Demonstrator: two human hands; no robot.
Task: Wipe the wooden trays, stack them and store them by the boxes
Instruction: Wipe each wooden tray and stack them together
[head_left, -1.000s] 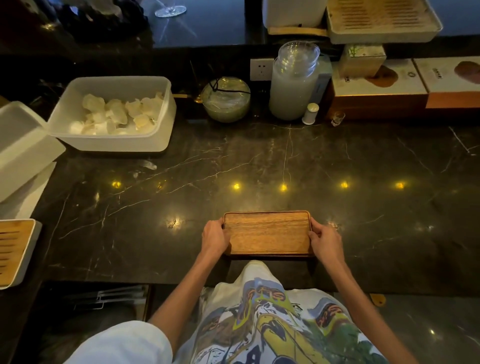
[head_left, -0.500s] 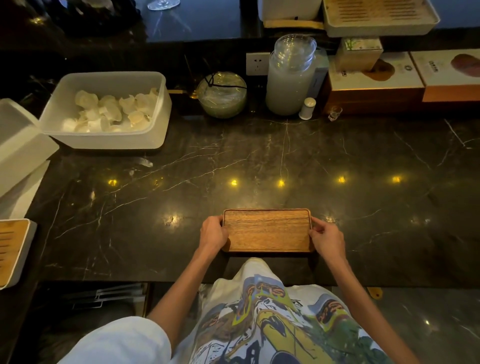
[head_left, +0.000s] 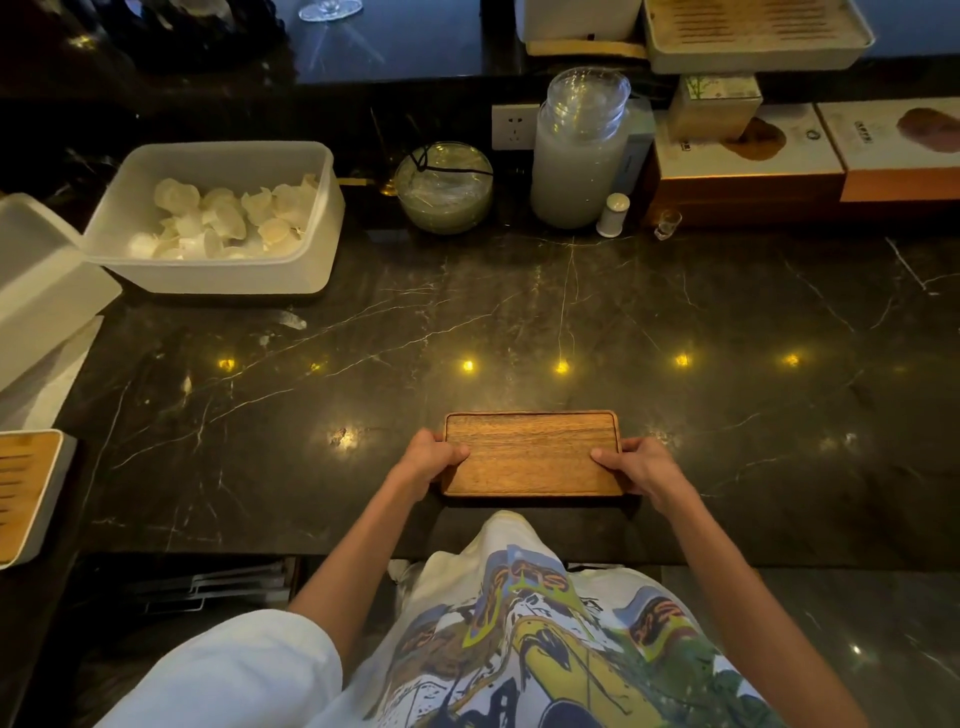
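- Now the thumbs have come over the rim: a second ago both hands only cupped the short ends of the wooden tray (head_left: 531, 453), and here the left hand (head_left: 429, 457) and right hand (head_left: 640, 464) each pinch an end, thumb on top, the other fingers hidden underneath.
- The tray has barely shifted; it lies at the near edge of the dark marble surface (head_left: 519, 312), right in front of the person. Whether it is one tray or a stack I cannot tell from above.
- To my eye that firmer grip means a lift is coming, so wiping looks finished and storing is what remains.
- The boxes (head_left: 748, 156) stand at the far right against the back wall, well apart from the tray.
- The stretch of marble between is bare. Near the boxes stand a frosted jar (head_left: 576, 161), a small white shaker (head_left: 613, 214) and a tiny glass (head_left: 667, 224), the likeliest things to get knocked.
- A white tub (head_left: 218, 270) of pale pieces sits far left, out of the way.
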